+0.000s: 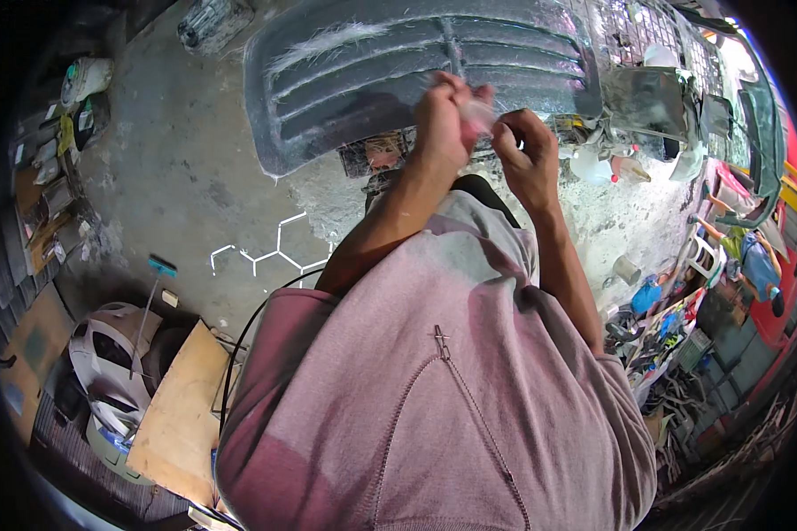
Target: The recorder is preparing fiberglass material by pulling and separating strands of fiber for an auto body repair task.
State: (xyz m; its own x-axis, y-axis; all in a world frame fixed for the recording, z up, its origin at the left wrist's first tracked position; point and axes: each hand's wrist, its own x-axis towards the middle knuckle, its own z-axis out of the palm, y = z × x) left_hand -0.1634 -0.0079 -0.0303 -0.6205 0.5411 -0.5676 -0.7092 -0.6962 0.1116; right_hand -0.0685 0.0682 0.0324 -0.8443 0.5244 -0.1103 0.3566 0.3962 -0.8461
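Observation:
My left hand [443, 119] is closed round a pale, translucent tuft of fibres [479, 115], blurred in places. My right hand [528, 152] is beside it, thumb and fingers pinched at the tuft's lower right edge. Both hands are raised in front of my chest, over the near edge of a large dark grey panel [363, 108] with long raised ribs. Loose white fibre strands [336, 42] lie across the panel's upper left part, and finer ones are scattered along its ribs.
Bricks [383, 152] show beneath the panel's near edge. White containers [591, 165] stand right of my hands. Left on the concrete floor are a blue-headed brush [162, 265], a wooden board [173, 416] and a pale moulded shell [115, 354]. Another person [757, 265] is far right.

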